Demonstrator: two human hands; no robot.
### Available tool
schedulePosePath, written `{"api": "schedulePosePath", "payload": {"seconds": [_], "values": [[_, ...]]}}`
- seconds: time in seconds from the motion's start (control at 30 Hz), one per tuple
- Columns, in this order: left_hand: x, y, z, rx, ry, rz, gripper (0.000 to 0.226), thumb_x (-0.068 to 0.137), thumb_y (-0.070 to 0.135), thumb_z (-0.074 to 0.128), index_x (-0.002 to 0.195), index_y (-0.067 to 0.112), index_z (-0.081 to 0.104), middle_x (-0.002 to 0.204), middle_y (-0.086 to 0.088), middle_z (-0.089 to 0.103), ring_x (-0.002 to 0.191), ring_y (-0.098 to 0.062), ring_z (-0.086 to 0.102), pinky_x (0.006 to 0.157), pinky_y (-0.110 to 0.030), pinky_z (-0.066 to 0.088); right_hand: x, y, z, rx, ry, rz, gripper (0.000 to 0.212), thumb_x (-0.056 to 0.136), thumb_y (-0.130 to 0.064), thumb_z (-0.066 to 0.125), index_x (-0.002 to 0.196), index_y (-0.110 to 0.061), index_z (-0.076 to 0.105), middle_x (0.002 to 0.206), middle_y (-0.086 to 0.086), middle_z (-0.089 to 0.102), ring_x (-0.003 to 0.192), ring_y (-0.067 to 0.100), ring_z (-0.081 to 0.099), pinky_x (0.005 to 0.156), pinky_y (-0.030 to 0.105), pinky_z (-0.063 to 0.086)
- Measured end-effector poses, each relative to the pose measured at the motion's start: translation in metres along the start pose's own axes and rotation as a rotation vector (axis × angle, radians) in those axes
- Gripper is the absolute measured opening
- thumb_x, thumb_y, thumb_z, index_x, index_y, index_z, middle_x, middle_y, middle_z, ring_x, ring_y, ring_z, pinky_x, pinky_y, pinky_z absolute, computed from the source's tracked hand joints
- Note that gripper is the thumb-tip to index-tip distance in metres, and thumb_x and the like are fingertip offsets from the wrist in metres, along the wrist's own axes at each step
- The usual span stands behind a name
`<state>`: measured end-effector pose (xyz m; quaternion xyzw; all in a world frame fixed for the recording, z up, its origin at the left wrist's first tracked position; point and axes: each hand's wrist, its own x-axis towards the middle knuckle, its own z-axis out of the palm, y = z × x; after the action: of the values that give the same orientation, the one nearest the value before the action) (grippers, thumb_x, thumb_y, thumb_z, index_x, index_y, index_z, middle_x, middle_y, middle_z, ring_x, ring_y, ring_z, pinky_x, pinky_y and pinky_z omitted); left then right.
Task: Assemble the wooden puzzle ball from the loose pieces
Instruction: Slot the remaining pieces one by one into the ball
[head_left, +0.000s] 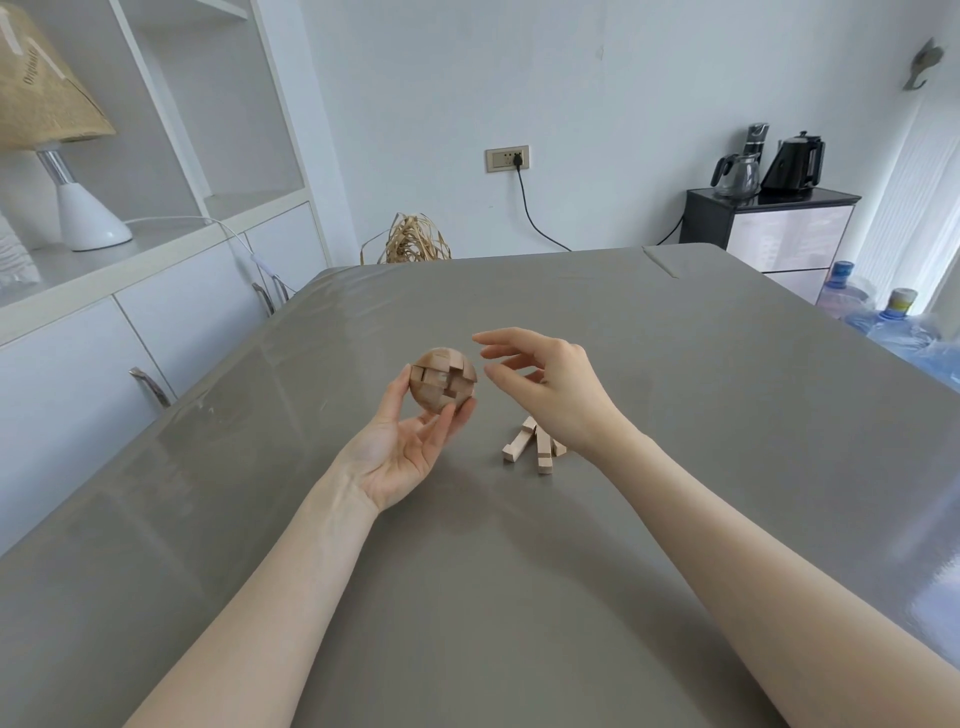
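Observation:
My left hand (410, 449) holds a wooden puzzle ball (442, 380) above the table, thumb on its left side and fingertips under its right. The ball looks round, with square gaps showing in its front face. Just right of the ball hovers my right hand (545, 387), fingers apart and holding nothing, close to the ball without touching it. A small heap of loose wooden pieces (535, 446) lies on the grey table (467, 571) below my right wrist, which partly hides it.
White cabinets with a lamp (57, 156) run along the table's left side. A woven straw object (413, 241) stands past the far edge. A dark cabinet with kettles (769, 218) and water bottles (852, 296) stand at the right.

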<state>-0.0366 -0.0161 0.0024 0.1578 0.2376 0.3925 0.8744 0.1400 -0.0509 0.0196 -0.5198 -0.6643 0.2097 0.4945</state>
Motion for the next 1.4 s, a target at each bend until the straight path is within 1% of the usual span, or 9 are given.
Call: {"api": "schedulePosePath", "payload": {"seconds": [0.1, 0.3, 0.5, 0.67, 0.83, 0.97, 1.13, 1.3, 1.4], "values": [[0.001, 0.002, -0.002, 0.033, 0.013, 0.023, 0.098, 0.028, 0.005, 0.095, 0.115, -0.010, 0.054, 0.098, -0.028, 0.068, 0.078, -0.037, 0.072, 0.054, -0.035, 0.059, 0.003, 0.008, -0.002, -0.079, 0.023, 0.061, 0.025, 0.091, -0.016, 0.056, 0.113, -0.022, 0.067, 0.101, -0.004, 0.067, 0.089, 0.007, 0.061, 0.069, 0.004, 0.042], [0.000, 0.003, 0.001, 0.089, 0.121, 0.088, 0.056, 0.077, 0.030, 0.067, 0.113, -0.010, 0.054, 0.092, -0.026, 0.070, 0.073, -0.034, 0.072, 0.058, -0.032, 0.060, 0.005, 0.024, -0.010, -0.218, -0.042, 0.201, 0.027, 0.088, -0.008, 0.052, 0.109, -0.016, 0.067, 0.100, 0.000, 0.064, 0.085, 0.011, 0.056, 0.077, 0.019, 0.043], [-0.002, 0.005, -0.001, 0.068, 0.123, 0.101, 0.068, 0.067, 0.028, 0.069, 0.118, -0.012, 0.049, 0.095, -0.026, 0.069, 0.076, -0.035, 0.072, 0.066, -0.033, 0.060, 0.006, 0.033, -0.019, -0.262, -0.090, 0.278, 0.027, 0.086, -0.003, 0.051, 0.099, -0.016, 0.070, 0.098, 0.003, 0.066, 0.092, 0.014, 0.061, 0.073, 0.018, 0.045], [0.000, 0.005, -0.002, 0.081, 0.147, 0.122, 0.059, 0.079, 0.033, 0.066, 0.116, -0.011, 0.052, 0.096, -0.024, 0.070, 0.076, -0.034, 0.072, 0.060, -0.031, 0.060, 0.006, 0.033, -0.024, -0.298, -0.184, 0.303, 0.026, 0.085, -0.002, 0.052, 0.096, -0.015, 0.072, 0.101, 0.004, 0.069, 0.098, 0.016, 0.064, 0.081, 0.023, 0.050], [0.001, 0.003, -0.002, 0.102, 0.168, 0.129, 0.056, 0.082, 0.034, 0.065, 0.115, -0.010, 0.053, 0.099, -0.024, 0.069, 0.076, -0.033, 0.073, 0.062, -0.030, 0.060, 0.007, 0.032, -0.035, -0.366, -0.241, 0.347, 0.031, 0.083, 0.000, 0.047, 0.084, -0.015, 0.074, 0.094, 0.002, 0.070, 0.085, 0.018, 0.065, 0.064, 0.021, 0.050], [0.002, 0.000, 0.000, 0.121, 0.161, 0.116, 0.054, 0.084, 0.034, 0.063, 0.114, -0.010, 0.053, 0.097, -0.023, 0.069, 0.076, -0.033, 0.073, 0.063, -0.029, 0.060, 0.008, 0.032, -0.047, -0.391, -0.285, 0.376, 0.028, 0.081, -0.002, 0.051, 0.082, -0.015, 0.075, 0.100, 0.005, 0.070, 0.097, 0.024, 0.064, 0.083, 0.032, 0.054], [0.004, -0.006, 0.001, 0.129, 0.145, 0.089, 0.054, 0.084, 0.034, 0.063, 0.113, -0.010, 0.054, 0.096, -0.024, 0.070, 0.076, -0.033, 0.073, 0.062, -0.030, 0.060, 0.009, 0.031, -0.058, -0.400, -0.313, 0.415, 0.021, 0.080, -0.002, 0.059, 0.082, -0.017, 0.074, 0.087, -0.005, 0.065, 0.091, 0.020, 0.061, 0.064, 0.018, 0.044], [0.005, -0.011, 0.004, 0.109, 0.127, 0.073, 0.053, 0.084, 0.035, 0.063, 0.113, -0.009, 0.055, 0.096, -0.024, 0.070, 0.076, -0.033, 0.073, 0.058, -0.030, 0.060, 0.007, 0.033, -0.059, -0.444, -0.407, 0.464, 0.016, 0.070, -0.006, 0.071, 0.082, -0.017, 0.073, 0.093, 0.004, 0.071, 0.088, 0.019, 0.065, 0.071, 0.026, 0.050], [0.005, -0.013, 0.005, 0.100, 0.116, 0.069, 0.054, 0.082, 0.034, 0.064, 0.113, -0.009, 0.055, 0.098, -0.023, 0.070, 0.077, -0.033, 0.073, 0.057, -0.030, 0.059, 0.007, 0.033, -0.054, -0.479, -0.433, 0.467, 0.016, 0.069, -0.004, 0.071, 0.079, -0.018, 0.072, 0.092, 0.003, 0.070, 0.084, 0.020, 0.065, 0.062, 0.025, 0.048]]}}
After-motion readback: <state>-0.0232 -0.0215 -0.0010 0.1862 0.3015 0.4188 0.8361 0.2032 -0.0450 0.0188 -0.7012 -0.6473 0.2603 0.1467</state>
